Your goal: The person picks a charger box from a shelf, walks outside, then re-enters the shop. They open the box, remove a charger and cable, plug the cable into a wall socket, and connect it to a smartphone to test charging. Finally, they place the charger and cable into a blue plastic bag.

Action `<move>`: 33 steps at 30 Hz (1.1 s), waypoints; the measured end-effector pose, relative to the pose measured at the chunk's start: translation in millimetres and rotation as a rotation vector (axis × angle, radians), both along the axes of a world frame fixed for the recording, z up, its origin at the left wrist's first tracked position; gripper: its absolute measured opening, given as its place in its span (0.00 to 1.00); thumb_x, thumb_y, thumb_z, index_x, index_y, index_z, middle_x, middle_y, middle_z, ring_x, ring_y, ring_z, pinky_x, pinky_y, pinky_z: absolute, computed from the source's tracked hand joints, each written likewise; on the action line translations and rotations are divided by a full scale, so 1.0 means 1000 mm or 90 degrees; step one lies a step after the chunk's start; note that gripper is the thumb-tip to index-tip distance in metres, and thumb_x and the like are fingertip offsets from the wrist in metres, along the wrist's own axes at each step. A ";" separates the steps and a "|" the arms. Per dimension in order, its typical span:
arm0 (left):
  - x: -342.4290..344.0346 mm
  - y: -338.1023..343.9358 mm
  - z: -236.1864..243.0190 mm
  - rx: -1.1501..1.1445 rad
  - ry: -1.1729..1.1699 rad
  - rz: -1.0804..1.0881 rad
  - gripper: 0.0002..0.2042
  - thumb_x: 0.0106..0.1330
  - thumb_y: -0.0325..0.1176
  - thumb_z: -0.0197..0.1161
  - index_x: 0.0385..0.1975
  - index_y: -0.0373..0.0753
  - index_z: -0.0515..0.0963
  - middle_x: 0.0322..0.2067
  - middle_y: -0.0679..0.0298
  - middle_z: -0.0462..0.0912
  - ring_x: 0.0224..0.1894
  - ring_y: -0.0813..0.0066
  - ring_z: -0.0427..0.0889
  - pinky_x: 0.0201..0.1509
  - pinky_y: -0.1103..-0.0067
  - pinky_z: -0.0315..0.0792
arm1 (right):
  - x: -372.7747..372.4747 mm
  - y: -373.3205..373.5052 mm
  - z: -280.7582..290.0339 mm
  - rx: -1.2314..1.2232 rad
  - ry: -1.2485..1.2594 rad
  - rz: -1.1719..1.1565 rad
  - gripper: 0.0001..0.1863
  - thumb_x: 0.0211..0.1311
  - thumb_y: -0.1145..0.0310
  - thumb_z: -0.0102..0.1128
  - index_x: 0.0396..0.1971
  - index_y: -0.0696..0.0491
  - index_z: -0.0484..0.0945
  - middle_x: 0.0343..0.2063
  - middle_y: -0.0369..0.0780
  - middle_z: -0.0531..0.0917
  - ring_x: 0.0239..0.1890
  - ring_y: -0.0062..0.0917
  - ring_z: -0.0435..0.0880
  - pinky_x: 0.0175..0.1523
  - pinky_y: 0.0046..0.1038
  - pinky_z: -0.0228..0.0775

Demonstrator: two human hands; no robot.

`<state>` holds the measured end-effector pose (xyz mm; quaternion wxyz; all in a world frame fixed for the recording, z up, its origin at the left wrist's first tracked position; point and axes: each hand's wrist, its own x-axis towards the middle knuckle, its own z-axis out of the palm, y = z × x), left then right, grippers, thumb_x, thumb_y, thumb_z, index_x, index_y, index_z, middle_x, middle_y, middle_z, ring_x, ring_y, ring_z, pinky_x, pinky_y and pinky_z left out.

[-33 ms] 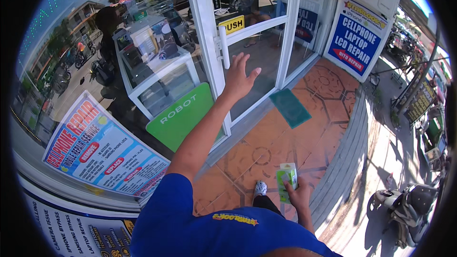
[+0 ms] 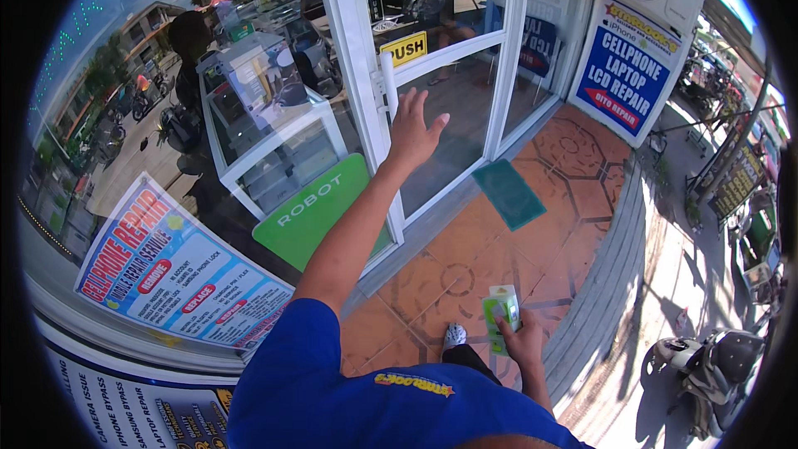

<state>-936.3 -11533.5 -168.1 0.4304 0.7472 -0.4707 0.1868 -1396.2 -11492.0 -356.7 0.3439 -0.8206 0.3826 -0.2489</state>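
Left fingers [image 2: 411,106], shifted leftward, partly hide the white door handle [image 2: 388,75].

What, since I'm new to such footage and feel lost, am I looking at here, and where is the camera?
There's no machine: these are a person's bare hands, filmed by a wide fisheye camera worn on the head, looking down. Its lens bends straight edges. The left hand is raised, fingers spread, beside the white handle of a glass door; I can't tell whether they touch. The right hand holds a slim green package. On the orange tiled floor lies a green mat.
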 end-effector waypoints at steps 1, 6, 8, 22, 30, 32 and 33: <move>0.034 -0.034 -0.022 0.032 0.033 0.044 0.37 0.72 0.46 0.66 0.74 0.33 0.61 0.75 0.42 0.58 0.79 0.38 0.53 0.80 0.53 0.52 | 0.017 -0.022 0.004 0.034 0.026 0.000 0.24 0.59 0.58 0.74 0.47 0.61 0.83 0.36 0.52 0.86 0.37 0.50 0.87 0.43 0.46 0.77; 0.173 -0.158 -0.047 -0.057 0.049 0.241 0.41 0.70 0.40 0.68 0.77 0.35 0.54 0.78 0.43 0.45 0.80 0.37 0.47 0.80 0.50 0.49 | 0.165 -0.189 0.079 0.044 0.011 0.058 0.22 0.59 0.60 0.74 0.46 0.61 0.83 0.36 0.50 0.85 0.39 0.46 0.85 0.45 0.44 0.75; 0.194 -0.190 -0.050 -0.120 0.090 0.239 0.42 0.68 0.36 0.70 0.78 0.38 0.52 0.79 0.42 0.41 0.80 0.38 0.45 0.81 0.52 0.47 | 0.210 -0.254 0.086 0.038 -0.002 0.061 0.22 0.58 0.62 0.75 0.46 0.61 0.83 0.36 0.50 0.85 0.39 0.46 0.85 0.45 0.43 0.75; 0.364 -0.257 -0.077 -0.299 -0.108 0.646 0.28 0.71 0.36 0.65 0.67 0.37 0.64 0.67 0.45 0.67 0.70 0.43 0.63 0.72 0.51 0.51 | 0.506 -0.514 0.044 0.183 -0.001 0.273 0.21 0.60 0.61 0.77 0.42 0.63 0.83 0.32 0.49 0.87 0.33 0.36 0.88 0.39 0.37 0.78; 0.461 -0.278 -0.074 -0.310 -0.028 0.675 0.24 0.72 0.37 0.67 0.63 0.37 0.68 0.60 0.49 0.72 0.66 0.48 0.66 0.73 0.56 0.50 | 0.688 -0.600 0.094 0.144 0.069 0.565 0.24 0.59 0.57 0.78 0.46 0.60 0.85 0.36 0.48 0.87 0.35 0.38 0.88 0.42 0.36 0.79; 0.470 -0.275 -0.077 -0.291 -0.041 0.714 0.24 0.71 0.37 0.67 0.63 0.37 0.68 0.59 0.49 0.72 0.65 0.48 0.67 0.73 0.56 0.50 | 0.729 -0.606 0.105 0.144 0.063 0.641 0.24 0.59 0.56 0.78 0.47 0.59 0.85 0.37 0.47 0.87 0.36 0.38 0.88 0.43 0.36 0.79; 0.471 -0.270 -0.077 -0.277 -0.056 0.744 0.25 0.71 0.37 0.68 0.62 0.37 0.68 0.58 0.49 0.72 0.64 0.49 0.68 0.73 0.56 0.50 | 0.748 -0.607 0.104 0.157 0.050 0.685 0.24 0.59 0.56 0.78 0.47 0.59 0.85 0.37 0.47 0.87 0.36 0.38 0.88 0.43 0.36 0.79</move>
